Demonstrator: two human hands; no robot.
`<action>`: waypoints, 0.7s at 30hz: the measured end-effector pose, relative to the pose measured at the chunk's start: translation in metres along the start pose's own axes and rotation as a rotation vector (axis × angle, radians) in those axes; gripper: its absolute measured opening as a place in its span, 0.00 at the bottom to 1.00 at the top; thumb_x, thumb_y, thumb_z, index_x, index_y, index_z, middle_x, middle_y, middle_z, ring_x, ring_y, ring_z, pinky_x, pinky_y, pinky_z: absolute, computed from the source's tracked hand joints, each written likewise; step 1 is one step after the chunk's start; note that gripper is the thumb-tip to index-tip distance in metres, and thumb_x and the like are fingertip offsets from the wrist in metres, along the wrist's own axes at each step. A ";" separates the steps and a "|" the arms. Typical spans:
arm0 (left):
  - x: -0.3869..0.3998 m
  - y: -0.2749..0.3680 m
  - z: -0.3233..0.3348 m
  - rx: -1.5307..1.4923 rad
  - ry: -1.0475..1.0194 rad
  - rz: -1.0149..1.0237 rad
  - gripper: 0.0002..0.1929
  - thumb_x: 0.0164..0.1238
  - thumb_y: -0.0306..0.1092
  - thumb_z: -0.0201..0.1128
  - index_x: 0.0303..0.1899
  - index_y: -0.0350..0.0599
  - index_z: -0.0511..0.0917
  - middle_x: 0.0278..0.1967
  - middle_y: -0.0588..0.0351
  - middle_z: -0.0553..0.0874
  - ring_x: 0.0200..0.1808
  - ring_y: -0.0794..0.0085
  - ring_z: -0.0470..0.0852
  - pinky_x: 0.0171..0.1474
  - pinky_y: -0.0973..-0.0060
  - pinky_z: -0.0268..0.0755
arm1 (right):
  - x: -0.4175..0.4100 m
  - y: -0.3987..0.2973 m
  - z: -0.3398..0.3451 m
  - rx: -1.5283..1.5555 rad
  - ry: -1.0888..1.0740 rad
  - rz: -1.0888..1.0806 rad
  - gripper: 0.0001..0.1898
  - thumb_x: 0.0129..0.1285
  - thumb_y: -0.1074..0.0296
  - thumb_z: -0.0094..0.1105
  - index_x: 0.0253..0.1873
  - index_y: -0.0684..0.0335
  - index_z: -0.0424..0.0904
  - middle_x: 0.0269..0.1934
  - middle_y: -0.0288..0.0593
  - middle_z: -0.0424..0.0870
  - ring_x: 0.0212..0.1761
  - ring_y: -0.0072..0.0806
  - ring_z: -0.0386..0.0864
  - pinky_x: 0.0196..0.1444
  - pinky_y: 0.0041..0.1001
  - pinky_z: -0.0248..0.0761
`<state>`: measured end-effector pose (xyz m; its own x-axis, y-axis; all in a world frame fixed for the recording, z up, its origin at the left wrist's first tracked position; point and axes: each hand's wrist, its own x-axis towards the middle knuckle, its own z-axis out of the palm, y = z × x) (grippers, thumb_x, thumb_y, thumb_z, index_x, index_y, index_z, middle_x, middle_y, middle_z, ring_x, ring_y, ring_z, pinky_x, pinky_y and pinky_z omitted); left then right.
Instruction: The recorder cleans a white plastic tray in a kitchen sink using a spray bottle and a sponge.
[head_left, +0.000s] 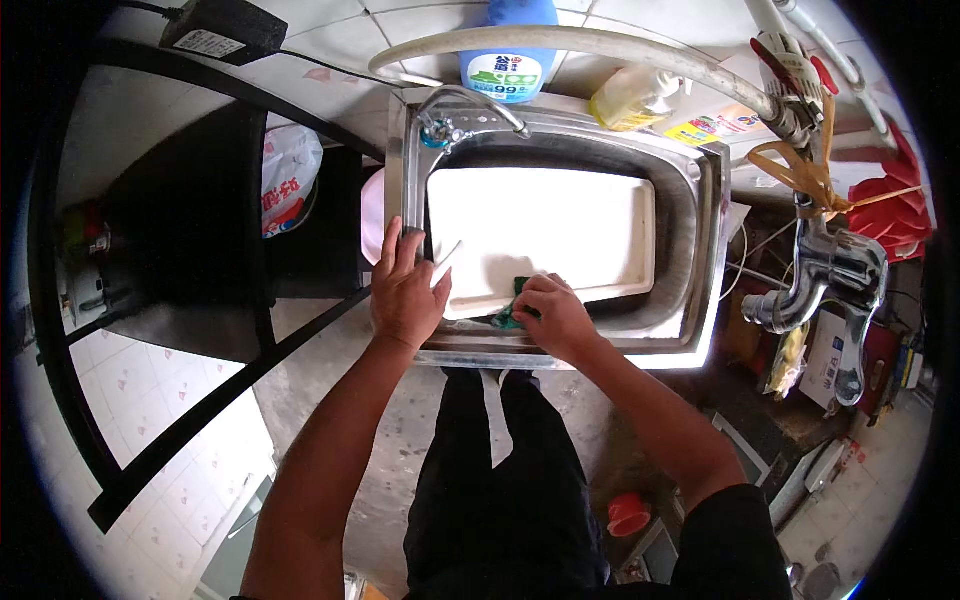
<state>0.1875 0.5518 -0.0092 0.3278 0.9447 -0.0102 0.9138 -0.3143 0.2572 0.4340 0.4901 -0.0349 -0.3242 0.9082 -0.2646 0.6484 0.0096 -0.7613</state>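
A white rectangular tray (540, 217) rests tilted in the stainless steel sink (690, 262). My left hand (405, 292) is at the tray's near left side, its thumb over the rim and its fingers outside, across the sink's left edge. A thin white strip shows beside that thumb; whether it belongs to the tray I cannot tell. Pinched in my right hand (555, 311) is a green scouring pad (508, 318), pressed against the tray's near rim. Strong glare hides detail on the tray's surface.
A curved faucet (472, 94) arches over the sink's back left. Behind stand a blue detergent bottle (510, 60) and a yellowish clear bottle (637, 97). At right, a large chrome tap (817, 277) hangs from a hose. A black metal frame (225, 427) borders the left.
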 end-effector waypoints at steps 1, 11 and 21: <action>0.000 -0.001 0.002 -0.004 0.003 0.004 0.12 0.63 0.40 0.73 0.32 0.39 0.88 0.66 0.53 0.77 0.80 0.55 0.59 0.73 0.59 0.63 | 0.003 -0.008 0.004 -0.005 0.004 0.002 0.05 0.63 0.67 0.68 0.40 0.61 0.87 0.45 0.42 0.83 0.54 0.42 0.77 0.60 0.43 0.70; 0.003 0.005 -0.004 -0.009 -0.069 -0.013 0.15 0.61 0.40 0.73 0.32 0.33 0.85 0.65 0.45 0.75 0.80 0.49 0.56 0.74 0.55 0.63 | 0.002 0.000 0.003 0.144 -0.052 0.055 0.12 0.63 0.76 0.65 0.51 0.66 0.81 0.51 0.51 0.82 0.58 0.49 0.78 0.62 0.45 0.74; 0.004 0.000 0.006 0.100 -0.041 0.020 0.15 0.65 0.43 0.70 0.34 0.38 0.86 0.69 0.54 0.72 0.82 0.57 0.52 0.68 0.57 0.66 | -0.016 0.099 -0.074 -0.146 -0.086 0.270 0.09 0.67 0.68 0.60 0.46 0.62 0.88 0.47 0.53 0.87 0.49 0.51 0.85 0.59 0.42 0.77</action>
<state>0.1901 0.5549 -0.0150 0.3540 0.9341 -0.0460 0.9257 -0.3429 0.1599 0.5542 0.5077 -0.0619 -0.1800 0.8478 -0.4989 0.8089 -0.1610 -0.5655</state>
